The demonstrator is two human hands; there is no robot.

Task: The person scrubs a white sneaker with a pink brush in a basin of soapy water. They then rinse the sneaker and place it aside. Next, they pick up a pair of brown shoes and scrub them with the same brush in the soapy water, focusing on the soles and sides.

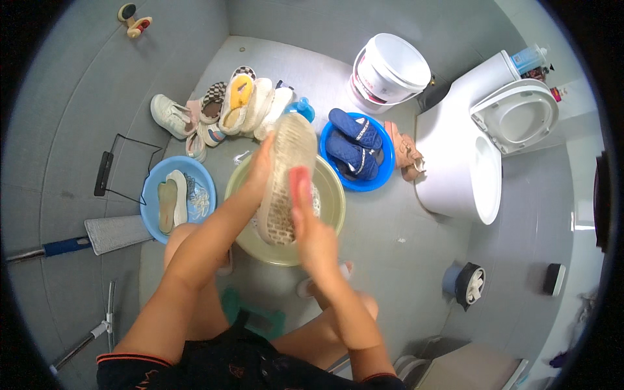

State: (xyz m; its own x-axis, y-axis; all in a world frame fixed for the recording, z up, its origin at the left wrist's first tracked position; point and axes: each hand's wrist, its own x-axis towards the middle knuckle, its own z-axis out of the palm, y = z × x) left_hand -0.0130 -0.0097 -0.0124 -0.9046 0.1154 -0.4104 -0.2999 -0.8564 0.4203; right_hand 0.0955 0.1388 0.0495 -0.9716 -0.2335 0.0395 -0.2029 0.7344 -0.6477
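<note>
My left hand (261, 166) is wrapped round the side of a shoe (286, 175), holding it up with its off-white, dirt-marked sole toward me. In my right hand (316, 244) is a pink-red scrubbing brush (299, 185), smeared by motion, against the sole's right side. Its bristles cannot be made out. Below the shoe stands a yellow-green basin (337, 208), whose contents are mostly hidden by the shoe and my arms. The shoe's upper faces away from me.
Left is a light-blue basin (151, 188) with insoles and laces. Several shoes (244, 104) stand beyond. A blue basin (389, 162) holds navy slippers (354, 153), beside pink sandals (402, 146). A white bucket (390, 71), toilet (455, 156), mop (117, 234) and small bin (465, 286) stand around.
</note>
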